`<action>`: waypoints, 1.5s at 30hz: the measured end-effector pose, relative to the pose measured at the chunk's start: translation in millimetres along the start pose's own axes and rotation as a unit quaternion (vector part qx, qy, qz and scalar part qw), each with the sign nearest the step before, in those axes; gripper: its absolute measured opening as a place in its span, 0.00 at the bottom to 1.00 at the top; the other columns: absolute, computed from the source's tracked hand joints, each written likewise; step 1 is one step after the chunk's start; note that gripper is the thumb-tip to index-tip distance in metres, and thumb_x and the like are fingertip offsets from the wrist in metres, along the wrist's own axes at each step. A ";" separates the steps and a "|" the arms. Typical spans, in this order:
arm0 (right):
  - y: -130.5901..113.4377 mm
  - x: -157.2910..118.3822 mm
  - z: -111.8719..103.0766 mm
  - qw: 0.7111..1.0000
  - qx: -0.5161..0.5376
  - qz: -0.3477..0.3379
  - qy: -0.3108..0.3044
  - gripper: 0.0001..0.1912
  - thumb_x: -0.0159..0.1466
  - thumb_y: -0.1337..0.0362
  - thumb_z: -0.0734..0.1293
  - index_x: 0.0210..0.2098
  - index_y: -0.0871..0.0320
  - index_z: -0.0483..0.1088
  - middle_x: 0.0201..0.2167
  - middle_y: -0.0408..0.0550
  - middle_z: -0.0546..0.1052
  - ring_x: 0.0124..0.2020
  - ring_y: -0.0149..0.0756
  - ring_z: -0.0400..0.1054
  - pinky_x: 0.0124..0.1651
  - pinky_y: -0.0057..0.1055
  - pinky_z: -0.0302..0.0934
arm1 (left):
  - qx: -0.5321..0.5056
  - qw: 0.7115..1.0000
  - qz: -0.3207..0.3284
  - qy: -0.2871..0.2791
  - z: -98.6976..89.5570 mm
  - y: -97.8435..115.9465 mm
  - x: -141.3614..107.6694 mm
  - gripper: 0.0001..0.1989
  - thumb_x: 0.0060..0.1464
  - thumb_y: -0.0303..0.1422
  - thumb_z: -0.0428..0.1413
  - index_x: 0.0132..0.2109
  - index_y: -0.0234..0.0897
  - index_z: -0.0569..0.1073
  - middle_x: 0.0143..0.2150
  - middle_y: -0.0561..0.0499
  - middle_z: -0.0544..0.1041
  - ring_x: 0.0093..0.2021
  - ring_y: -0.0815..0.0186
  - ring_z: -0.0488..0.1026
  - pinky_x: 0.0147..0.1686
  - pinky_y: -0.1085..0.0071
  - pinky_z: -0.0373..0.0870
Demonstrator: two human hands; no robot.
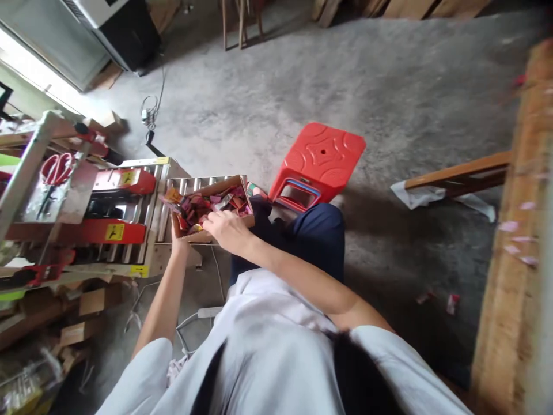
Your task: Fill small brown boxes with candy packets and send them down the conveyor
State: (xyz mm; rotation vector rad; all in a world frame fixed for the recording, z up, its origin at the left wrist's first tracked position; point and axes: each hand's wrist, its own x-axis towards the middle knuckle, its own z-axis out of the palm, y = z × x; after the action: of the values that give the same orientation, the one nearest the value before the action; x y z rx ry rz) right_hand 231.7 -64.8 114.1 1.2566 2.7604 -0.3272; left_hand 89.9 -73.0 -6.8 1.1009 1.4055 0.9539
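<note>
An open cardboard box (210,236) full of small red and pink wrapped packets (194,207) rests at the end of a roller conveyor (165,213). My left hand (179,241) grips the near left corner of the box, its fingers mostly hidden behind the wall. Over the near side of the box lies my right hand (227,230), its bent fingertips among the packets. Whether those fingers hold a packet is too small to make out.
Red taping machine parts (125,232) and red-handled scissors (57,169) are at the left. A red plastic stool (324,153) stands beyond my knees. Cardboard boxes (93,300) lie lower left; a wooden table edge (507,259) runs along the right.
</note>
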 end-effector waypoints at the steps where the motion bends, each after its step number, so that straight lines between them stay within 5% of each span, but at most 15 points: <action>1: 0.7 2.0 -1.9 1.000 0.017 -0.016 0.014 0.13 0.70 0.66 0.63 0.53 0.54 0.73 0.50 0.47 0.76 0.50 0.39 0.69 0.52 0.34 0.64 | -0.013 0.998 0.018 0.059 -9.8 -8.1 -0.3 0.29 0.69 0.50 0.31 0.65 0.40 0.61 0.60 0.42 0.70 0.61 0.56 0.69 0.57 0.56 0.71; 4: 25.1 -9.0 -19.8 0.986 0.110 0.023 0.125 0.22 0.68 0.65 0.66 0.61 0.53 0.65 0.58 0.50 0.70 0.60 0.40 0.64 0.63 0.37 0.59 | -0.041 0.972 0.096 0.212 -36.1 -25.7 -2.1 0.31 0.60 0.56 0.49 0.61 0.41 0.64 0.56 0.43 0.72 0.55 0.59 0.72 0.55 0.62 0.72; 6: 55.2 -19.5 -30.1 0.960 0.198 0.118 0.160 0.19 0.66 0.63 0.68 0.56 0.56 0.69 0.50 0.52 0.74 0.53 0.42 0.69 0.58 0.41 0.64 | -0.034 0.967 0.127 0.218 -50.5 -27.6 0.1 0.30 0.50 0.54 0.61 0.54 0.41 0.71 0.46 0.46 0.75 0.43 0.63 0.75 0.46 0.66 0.74; 9: 92.7 -22.0 -27.8 0.925 0.337 0.175 0.025 0.14 0.63 0.59 0.71 0.46 0.57 0.71 0.36 0.45 0.76 0.36 0.36 0.72 0.43 0.34 0.68 | 0.026 0.982 0.165 0.086 -60.4 -14.6 14.6 0.21 0.48 0.50 0.65 0.43 0.40 0.76 0.37 0.49 0.74 0.35 0.65 0.73 0.37 0.69 0.74; 14: 94.3 6.4 -9.6 0.917 0.324 0.061 -0.224 0.17 0.58 0.55 0.74 0.42 0.57 0.76 0.39 0.46 0.78 0.36 0.34 0.71 0.38 0.30 0.65 | 0.192 0.933 0.227 -0.204 -44.8 14.3 53.1 0.12 0.56 0.44 0.59 0.38 0.41 0.80 0.41 0.45 0.77 0.44 0.59 0.76 0.46 0.62 0.75; 18: 89.4 18.4 -11.0 0.904 0.323 0.077 -0.268 0.23 0.52 0.56 0.78 0.45 0.56 0.78 0.40 0.45 0.80 0.37 0.35 0.73 0.38 0.28 0.64 | 0.217 0.902 0.241 -0.286 -47.0 20.2 63.0 0.19 0.56 0.47 0.58 0.47 0.38 0.80 0.47 0.41 0.77 0.48 0.55 0.75 0.50 0.59 0.74; 20: 92.0 20.6 -9.2 0.904 0.329 0.110 -0.248 0.17 0.55 0.58 0.77 0.42 0.56 0.78 0.37 0.43 0.81 0.37 0.34 0.73 0.39 0.28 0.63 | 0.202 0.898 0.242 -0.308 -54.1 19.4 62.0 0.28 0.51 0.51 0.61 0.52 0.38 0.78 0.50 0.40 0.77 0.50 0.54 0.75 0.51 0.59 0.74; 24: 88.8 24.4 3.7 0.936 0.238 0.199 -0.167 0.07 0.58 0.62 0.75 0.33 0.58 0.77 0.31 0.43 0.79 0.36 0.37 0.73 0.42 0.31 0.63 | 0.198 0.926 0.187 -0.262 -53.8 12.8 58.6 0.22 0.49 0.47 0.63 0.46 0.37 0.77 0.42 0.45 0.78 0.40 0.58 0.76 0.43 0.62 0.75; 27: 69.6 18.9 11.9 0.958 0.149 0.235 -0.067 0.17 0.56 0.66 0.77 0.44 0.60 0.75 0.41 0.52 0.78 0.42 0.44 0.73 0.48 0.38 0.64 | 0.228 0.944 0.158 -0.179 -40.5 5.6 50.7 0.13 0.50 0.38 0.63 0.41 0.36 0.74 0.38 0.46 0.77 0.39 0.59 0.75 0.43 0.61 0.74; 29: 52.0 12.6 15.9 0.977 0.089 0.194 0.015 0.19 0.62 0.68 0.72 0.52 0.60 0.72 0.50 0.57 0.75 0.50 0.48 0.70 0.58 0.46 0.61 | 0.270 0.944 0.159 -0.101 -32.4 1.7 41.7 0.16 0.49 0.36 0.64 0.44 0.35 0.72 0.44 0.41 0.75 0.46 0.54 0.73 0.48 0.57 0.72; 31: 35.9 9.9 20.9 0.993 0.062 0.082 0.055 0.18 0.69 0.70 0.63 0.57 0.57 0.69 0.58 0.56 0.72 0.60 0.47 0.65 0.67 0.48 0.51 | 0.313 0.935 0.161 -0.029 -27.5 -0.1 31.9 0.22 0.51 0.37 0.63 0.50 0.33 0.69 0.50 0.36 0.72 0.52 0.49 0.71 0.52 0.53 0.69; 34: 21.8 17.3 30.4 0.998 0.053 -0.009 0.031 0.24 0.72 0.72 0.53 0.65 0.58 0.62 0.66 0.53 0.66 0.68 0.43 0.56 0.71 0.44 0.46 | 0.352 0.922 0.164 0.008 -25.2 2.3 20.5 0.28 0.55 0.38 0.60 0.59 0.31 0.64 0.55 0.32 0.69 0.57 0.45 0.68 0.56 0.50 0.65; 38: 22.2 35.5 35.7 0.996 0.018 0.085 -0.031 0.27 0.72 0.71 0.50 0.68 0.66 0.58 0.63 0.60 0.67 0.63 0.49 0.61 0.66 0.44 0.54 | 0.391 0.909 0.143 0.005 -24.9 13.0 13.2 0.35 0.57 0.42 0.59 0.66 0.34 0.59 0.62 0.31 0.65 0.63 0.43 0.63 0.58 0.50 0.63; 45: 36.6 71.3 30.8 0.970 0.025 0.172 -0.169 0.17 0.69 0.62 0.62 0.47 0.66 0.78 0.46 0.64 0.79 0.50 0.52 0.73 0.57 0.44 0.61 | 0.430 0.882 0.193 0.018 -27.6 33.8 19.3 0.47 0.57 0.51 0.58 0.73 0.35 0.48 0.74 0.33 0.51 0.74 0.42 0.45 0.70 0.46 0.41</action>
State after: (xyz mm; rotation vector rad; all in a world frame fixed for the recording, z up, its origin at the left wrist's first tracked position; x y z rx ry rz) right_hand 212.2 3.8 66.3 1.4988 2.2201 -0.5249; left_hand 66.3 -45.2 24.0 2.0921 1.7262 0.5910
